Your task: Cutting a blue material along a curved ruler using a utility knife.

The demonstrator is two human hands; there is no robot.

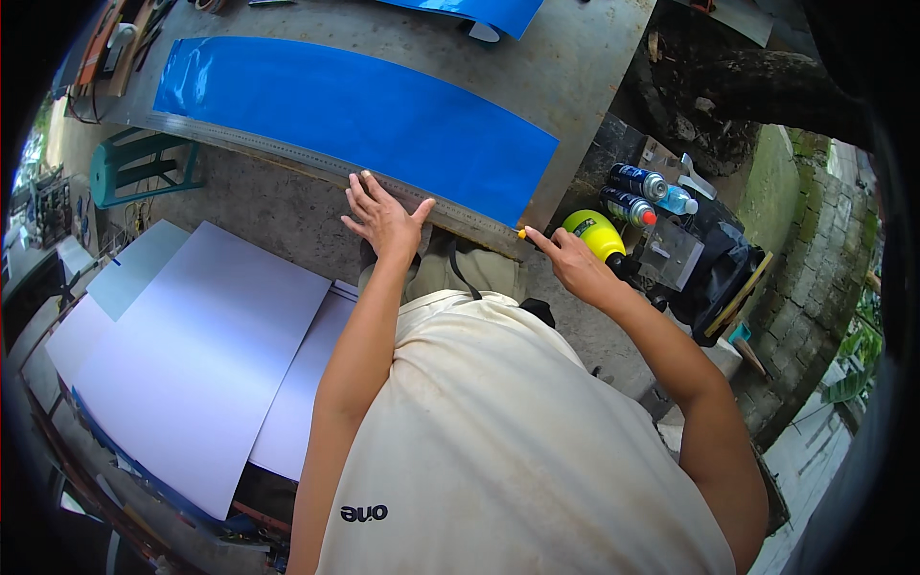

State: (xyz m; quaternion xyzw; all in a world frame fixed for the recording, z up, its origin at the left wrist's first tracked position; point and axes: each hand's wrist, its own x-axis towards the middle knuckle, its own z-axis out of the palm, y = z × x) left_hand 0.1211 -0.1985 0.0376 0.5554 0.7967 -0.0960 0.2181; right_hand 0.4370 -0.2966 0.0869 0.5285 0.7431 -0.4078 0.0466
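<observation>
A long glossy blue sheet [355,120] lies on the metal worktable in front of me. Along its near edge runs a long metal ruler [287,155]. My left hand [386,218] is open, fingers spread, with its fingertips pressing on the ruler near the table's front edge. At the sheet's near right corner, my right hand [580,265] is closed round a small yellow-ended cutter knife [523,233], its index finger stretched along it. Most of the cutter is hidden by the hand, and its blade is too small to make out.
The metal worktable [585,67] bears another blue sheet [498,11] at the far side. Right of it are a yellow spray bottle [594,235], spray cans [637,180] and a plastic bottle [678,200]. White panels [192,345] lie at left, near a green stool [134,172].
</observation>
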